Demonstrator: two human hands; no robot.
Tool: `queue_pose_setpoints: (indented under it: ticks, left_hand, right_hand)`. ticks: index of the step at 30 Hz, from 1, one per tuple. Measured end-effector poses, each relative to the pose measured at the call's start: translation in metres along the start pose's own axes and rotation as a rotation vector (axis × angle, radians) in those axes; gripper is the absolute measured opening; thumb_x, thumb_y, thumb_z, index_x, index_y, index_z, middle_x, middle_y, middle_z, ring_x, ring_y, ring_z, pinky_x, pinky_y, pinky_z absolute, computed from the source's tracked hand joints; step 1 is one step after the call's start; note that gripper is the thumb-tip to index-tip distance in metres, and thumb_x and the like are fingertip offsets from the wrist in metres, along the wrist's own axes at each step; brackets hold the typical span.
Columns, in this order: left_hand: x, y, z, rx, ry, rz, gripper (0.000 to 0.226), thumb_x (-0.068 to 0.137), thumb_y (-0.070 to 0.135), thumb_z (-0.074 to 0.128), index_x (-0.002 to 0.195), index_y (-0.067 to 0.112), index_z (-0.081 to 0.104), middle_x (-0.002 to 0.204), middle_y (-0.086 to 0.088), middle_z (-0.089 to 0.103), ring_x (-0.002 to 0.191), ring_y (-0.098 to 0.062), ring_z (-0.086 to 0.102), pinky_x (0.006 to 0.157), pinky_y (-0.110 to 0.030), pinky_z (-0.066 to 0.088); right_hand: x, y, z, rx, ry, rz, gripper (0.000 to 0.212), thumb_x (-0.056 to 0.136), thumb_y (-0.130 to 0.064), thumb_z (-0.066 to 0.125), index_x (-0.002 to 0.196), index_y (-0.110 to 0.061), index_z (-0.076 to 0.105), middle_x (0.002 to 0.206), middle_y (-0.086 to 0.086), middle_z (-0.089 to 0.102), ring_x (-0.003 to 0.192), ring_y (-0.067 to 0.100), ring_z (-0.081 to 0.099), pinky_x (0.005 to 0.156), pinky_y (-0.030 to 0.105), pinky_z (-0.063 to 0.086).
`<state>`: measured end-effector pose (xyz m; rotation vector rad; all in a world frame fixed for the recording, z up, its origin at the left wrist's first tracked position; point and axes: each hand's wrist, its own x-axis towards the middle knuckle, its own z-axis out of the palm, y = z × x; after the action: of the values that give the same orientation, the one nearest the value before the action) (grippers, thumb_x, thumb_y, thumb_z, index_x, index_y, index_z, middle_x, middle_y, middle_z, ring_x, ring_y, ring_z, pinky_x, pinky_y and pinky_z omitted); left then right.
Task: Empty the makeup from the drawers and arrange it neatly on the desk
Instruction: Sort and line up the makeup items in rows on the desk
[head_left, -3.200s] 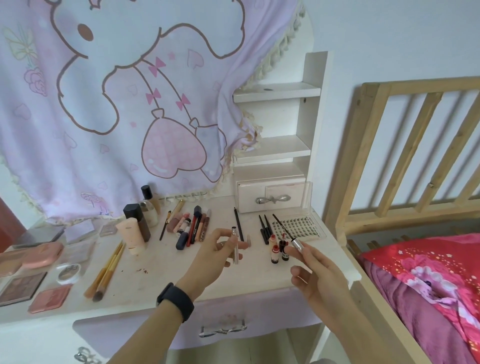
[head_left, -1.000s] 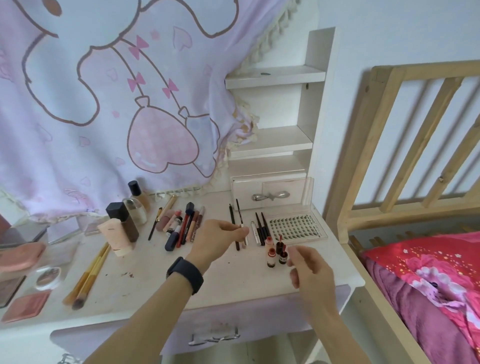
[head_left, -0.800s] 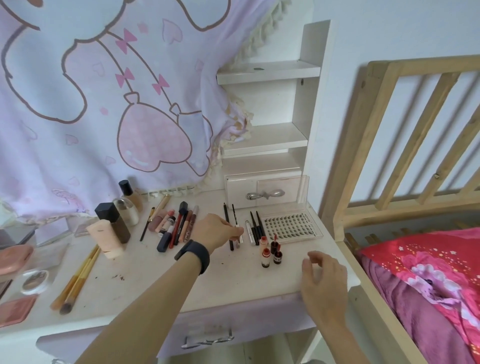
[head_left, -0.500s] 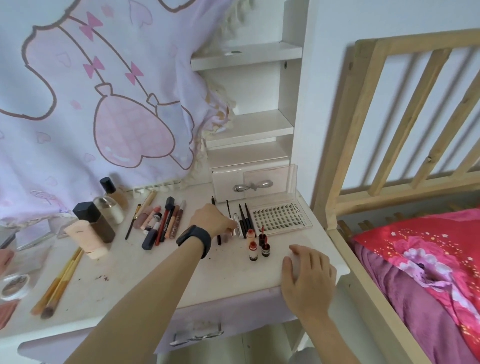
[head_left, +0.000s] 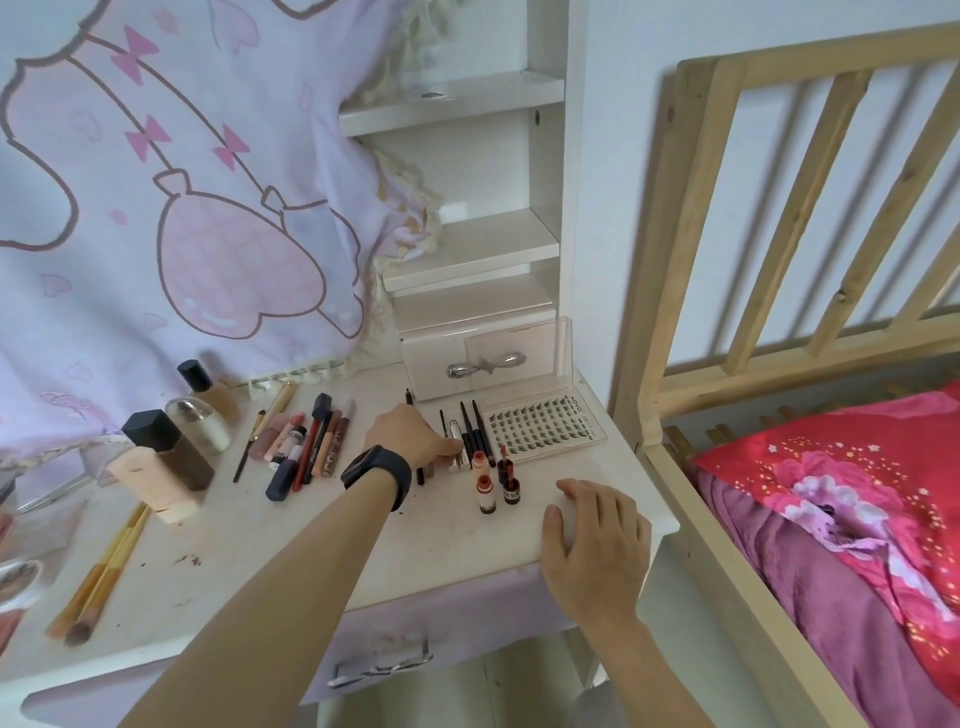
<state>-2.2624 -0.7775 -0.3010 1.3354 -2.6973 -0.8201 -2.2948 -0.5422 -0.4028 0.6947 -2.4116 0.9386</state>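
Note:
My left hand, with a black watch on the wrist, reaches across the white desk and pinches the lower end of a silver tube. The tube lies flat beside a row of black pencils. To their right rests an open clear lash case, and small red-capped bottles stand just in front. My right hand lies flat on the desk's front right corner, holding nothing. A small white drawer behind the row is closed.
Lip pencils and tubes, foundation bottles and two brushes fill the desk's left half. The front drawer handle is below the edge. A wooden bed frame with red bedding is close on the right.
Earlier my right hand held a wand and my left the tube, above the desk. The left hand has since lowered the tube into the pencil row; the right hand dropped empty onto the desk corner.

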Motion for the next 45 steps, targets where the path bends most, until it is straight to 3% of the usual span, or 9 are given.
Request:
queue_pose_setpoints:
  ticks: [14,19,24,28,33,35,37,41,45]
  left_hand:
    - [0.002,0.001,0.0,0.046,-0.015,0.022,0.037,0.075,0.051,0.079,0.078,0.014,0.078,0.075,-0.001,0.075,0.074,-0.017,0.07,0.067,-0.03,0.059]
    - [0.0,0.001,-0.002,0.067,-0.006,0.031,0.04,0.076,0.052,0.079,0.081,0.013,0.076,0.079,-0.002,0.074,0.073,-0.017,0.069,0.062,-0.028,0.055]
    - [-0.006,0.002,-0.008,0.033,-0.021,0.062,0.034,0.081,0.045,0.077,0.079,0.012,0.078,0.078,0.0,0.075,0.08,-0.017,0.071,0.075,-0.031,0.059]
    - [-0.022,-0.007,-0.028,-0.04,0.003,0.121,0.028,0.087,0.047,0.072,0.087,0.019,0.075,0.086,0.005,0.074,0.082,-0.01,0.066,0.065,-0.021,0.048]
    - [-0.051,-0.06,-0.045,-0.069,0.141,0.137,0.021,0.092,0.046,0.061,0.106,0.034,0.07,0.1,0.013,0.07,0.088,-0.008,0.064,0.08,-0.03,0.055]
    - [-0.062,-0.084,-0.046,-0.019,0.198,0.127,0.024,0.094,0.045,0.055,0.112,0.037,0.068,0.106,0.014,0.068,0.097,-0.011,0.063,0.088,-0.034,0.054]
    - [-0.072,-0.105,-0.047,-0.001,0.244,0.129,0.025,0.095,0.042,0.054,0.115,0.038,0.067,0.109,0.016,0.067,0.101,-0.011,0.062,0.087,-0.033,0.052]
    - [-0.082,-0.135,-0.044,0.055,0.343,0.145,0.028,0.095,0.039,0.054,0.12,0.037,0.065,0.114,0.011,0.067,0.101,-0.014,0.059,0.08,-0.033,0.053]
    - [-0.078,-0.148,-0.043,0.154,0.363,0.136,0.032,0.096,0.041,0.052,0.125,0.035,0.062,0.122,0.004,0.062,0.114,-0.02,0.052,0.086,-0.037,0.05]
  right_hand:
    - [-0.002,0.003,0.002,-0.035,0.004,-0.097,0.032,0.09,-0.037,0.051,0.106,-0.023,0.074,0.119,-0.004,0.07,0.113,0.022,0.061,0.102,0.037,0.038]
    - [-0.003,0.003,0.002,-0.021,0.0,-0.087,0.032,0.091,-0.038,0.05,0.107,-0.023,0.074,0.119,-0.003,0.07,0.114,0.022,0.062,0.102,0.038,0.041]
    - [-0.002,0.002,-0.001,-0.017,-0.02,-0.084,0.032,0.09,-0.038,0.051,0.106,-0.023,0.074,0.118,-0.004,0.07,0.114,0.022,0.062,0.102,0.039,0.041]
    - [-0.006,0.002,-0.007,0.033,-0.044,-0.079,0.032,0.092,-0.037,0.051,0.106,-0.021,0.075,0.117,-0.003,0.07,0.114,0.022,0.062,0.104,0.041,0.043]
    - [-0.031,-0.023,-0.017,0.167,-0.089,-0.253,0.025,0.092,-0.034,0.057,0.103,-0.021,0.074,0.107,-0.008,0.07,0.105,0.016,0.061,0.095,0.034,0.05]
    - [-0.037,-0.043,-0.014,0.21,-0.141,-0.326,0.025,0.092,-0.034,0.058,0.105,-0.022,0.074,0.109,-0.01,0.07,0.108,0.012,0.06,0.097,0.03,0.05]
    - [-0.039,-0.065,-0.009,0.238,-0.197,-0.381,0.027,0.092,-0.035,0.056,0.108,-0.022,0.074,0.113,-0.01,0.07,0.112,0.01,0.059,0.1,0.028,0.049]
    - [-0.035,-0.104,0.008,0.2,-0.299,-0.434,0.036,0.095,-0.039,0.048,0.115,-0.022,0.073,0.121,-0.009,0.07,0.116,0.011,0.061,0.1,0.027,0.052]
    - [-0.029,-0.125,0.035,0.076,-0.368,-0.512,0.042,0.096,-0.043,0.044,0.12,-0.023,0.072,0.125,-0.006,0.07,0.119,0.017,0.063,0.099,0.035,0.054]
